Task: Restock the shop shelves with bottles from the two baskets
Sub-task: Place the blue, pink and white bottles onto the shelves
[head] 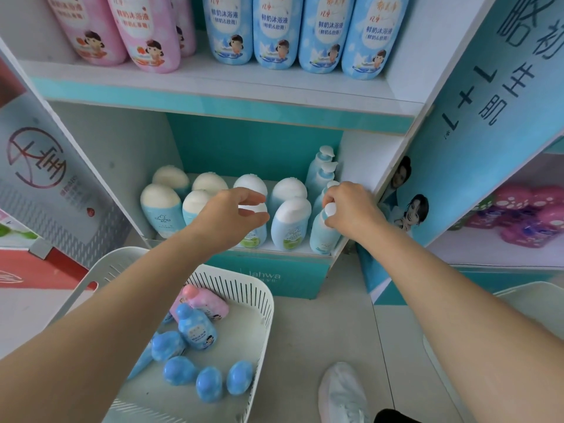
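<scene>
Bottle cap (254, 209) in left grip (233, 215), pump head (330, 209) in right grip (351, 209).

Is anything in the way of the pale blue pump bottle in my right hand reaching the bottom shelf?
Nothing visible. The right hand grips the pale blue pump bottle by its white top, and it already appears to stand at the white bottom shelf's front right corner.
</scene>
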A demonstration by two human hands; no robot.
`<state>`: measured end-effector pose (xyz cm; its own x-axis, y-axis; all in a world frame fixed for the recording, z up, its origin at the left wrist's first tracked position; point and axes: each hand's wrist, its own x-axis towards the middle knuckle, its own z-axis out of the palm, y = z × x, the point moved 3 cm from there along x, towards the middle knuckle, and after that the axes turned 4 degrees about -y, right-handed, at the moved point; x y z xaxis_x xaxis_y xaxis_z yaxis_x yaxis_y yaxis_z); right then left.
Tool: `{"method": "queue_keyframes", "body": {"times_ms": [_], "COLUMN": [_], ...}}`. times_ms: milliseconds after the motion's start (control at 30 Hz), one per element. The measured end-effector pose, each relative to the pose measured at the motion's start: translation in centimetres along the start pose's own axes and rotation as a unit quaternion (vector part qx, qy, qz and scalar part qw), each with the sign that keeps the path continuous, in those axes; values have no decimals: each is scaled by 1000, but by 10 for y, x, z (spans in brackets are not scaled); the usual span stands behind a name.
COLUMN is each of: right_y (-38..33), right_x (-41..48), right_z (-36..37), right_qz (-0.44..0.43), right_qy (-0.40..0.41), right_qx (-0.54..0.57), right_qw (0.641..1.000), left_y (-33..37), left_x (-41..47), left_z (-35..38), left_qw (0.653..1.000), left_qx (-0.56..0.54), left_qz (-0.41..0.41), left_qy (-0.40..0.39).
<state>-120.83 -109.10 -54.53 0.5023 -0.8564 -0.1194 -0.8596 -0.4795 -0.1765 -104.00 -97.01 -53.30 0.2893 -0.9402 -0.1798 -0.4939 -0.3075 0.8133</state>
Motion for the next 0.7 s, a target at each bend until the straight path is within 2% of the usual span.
{"method": "queue_keyframes", "body": {"times_ms": [300, 533, 700], "right_y": [4, -3, -3], "right_x": [2, -1, -3], "right_z": [9, 15, 16], "right_qz": [-4, -1, 19], "right_qy": [-24, 29, 51], "right_qx": [-44, -101, -94], "right_qw": [999, 994, 994], "left_y": [5, 4, -3], "left_x": [15, 34, 49], "left_z": [23, 47, 60], "left_qw": [993, 977, 963], "left_qx": [91, 191, 247], "left_qz": [73, 88, 93], "left_qy": [21, 41, 53]}}
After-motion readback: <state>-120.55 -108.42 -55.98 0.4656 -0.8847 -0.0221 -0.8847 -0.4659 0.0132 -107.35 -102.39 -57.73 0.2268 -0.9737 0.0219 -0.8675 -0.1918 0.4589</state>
